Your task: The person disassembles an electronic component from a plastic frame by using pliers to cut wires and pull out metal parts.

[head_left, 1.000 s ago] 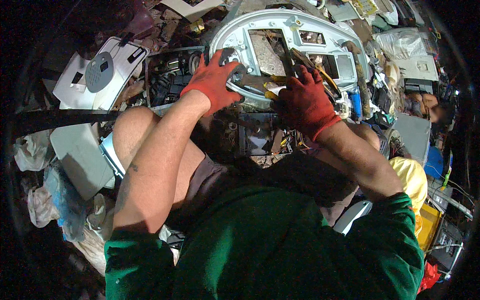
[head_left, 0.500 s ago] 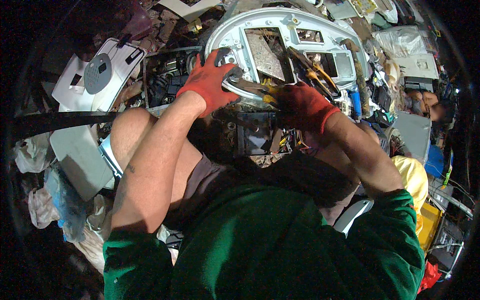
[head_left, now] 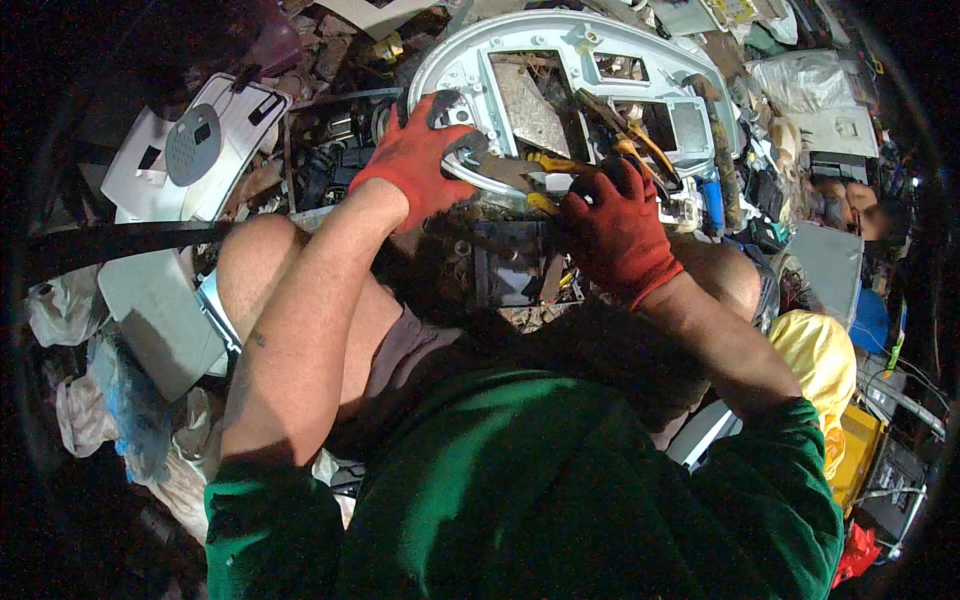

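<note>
A rounded white plastic panel [head_left: 452, 75] with rectangular openings lies in front of my knees. My left hand [head_left: 418, 160], in a red glove with dark fingertips, is closed around its near left rim, thumb towards the inner side. My right hand [head_left: 625, 225], also gloved in red, holds yellow-handled pliers [head_left: 558, 164] at the near rim. Their handles stand apart, and the dark jaws point left towards my left hand. Another tool with yellow-orange handles [head_left: 655, 155] rests on the panel, beyond my right hand.
A white panel with a grey speaker-like oval [head_left: 194, 145] lies at left. A dark crate of parts [head_left: 345, 150] sits beside my left hand. A blue cylinder [head_left: 712, 205], a brown stick-like piece [head_left: 722, 150] and a yellow bag [head_left: 815, 355] are at right. Mixed scrap surrounds me.
My right hand has shifted slightly right and towards me and turned, and the pliers' handles show more plainly, spread apart. My left hand has stayed almost in place on the rim.
</note>
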`<state>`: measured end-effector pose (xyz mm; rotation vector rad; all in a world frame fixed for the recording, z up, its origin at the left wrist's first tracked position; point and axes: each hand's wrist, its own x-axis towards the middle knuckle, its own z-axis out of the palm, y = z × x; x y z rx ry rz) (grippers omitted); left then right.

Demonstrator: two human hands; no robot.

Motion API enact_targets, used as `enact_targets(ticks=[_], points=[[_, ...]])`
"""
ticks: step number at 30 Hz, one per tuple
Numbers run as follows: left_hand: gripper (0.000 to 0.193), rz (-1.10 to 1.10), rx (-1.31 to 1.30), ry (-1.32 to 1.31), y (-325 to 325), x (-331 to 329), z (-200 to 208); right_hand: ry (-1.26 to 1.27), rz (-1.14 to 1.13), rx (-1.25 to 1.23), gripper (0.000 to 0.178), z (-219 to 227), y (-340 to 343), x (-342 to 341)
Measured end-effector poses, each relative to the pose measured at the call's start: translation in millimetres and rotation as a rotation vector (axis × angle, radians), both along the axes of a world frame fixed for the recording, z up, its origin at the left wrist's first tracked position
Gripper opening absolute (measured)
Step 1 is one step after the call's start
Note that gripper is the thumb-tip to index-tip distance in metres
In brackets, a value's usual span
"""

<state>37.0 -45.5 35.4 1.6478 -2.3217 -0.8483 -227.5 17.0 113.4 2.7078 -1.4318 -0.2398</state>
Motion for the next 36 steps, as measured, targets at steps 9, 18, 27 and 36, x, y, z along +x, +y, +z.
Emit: enact_targets(ticks=[9, 18, 27, 36], points=[[0.075, -0.012, -0.031, 0.013, 1.4, 2.0, 1.5, -0.050, -0.060, -0.093, 0.034, -8.8, 16.8, 10.7], [0.072, 0.006, 0.008, 0.031, 2.1, 0.2, 4.6, 0.005, -0.043, -0.086, 0.037, -5.5, 13.2, 14.0], [0.076, -0.017, 0.001, -0.004, 0.7, 1.8, 4.4, 0.147, 0.099, 0.165, 0.031, 4.5, -22.2, 4.6], [0.092, 0.046, -0.017, -0.042, 2.8, -2.7, 7.2, -0.070, 0.572, 0.056, 0.020, 30.0, -160.8, 0.4]])
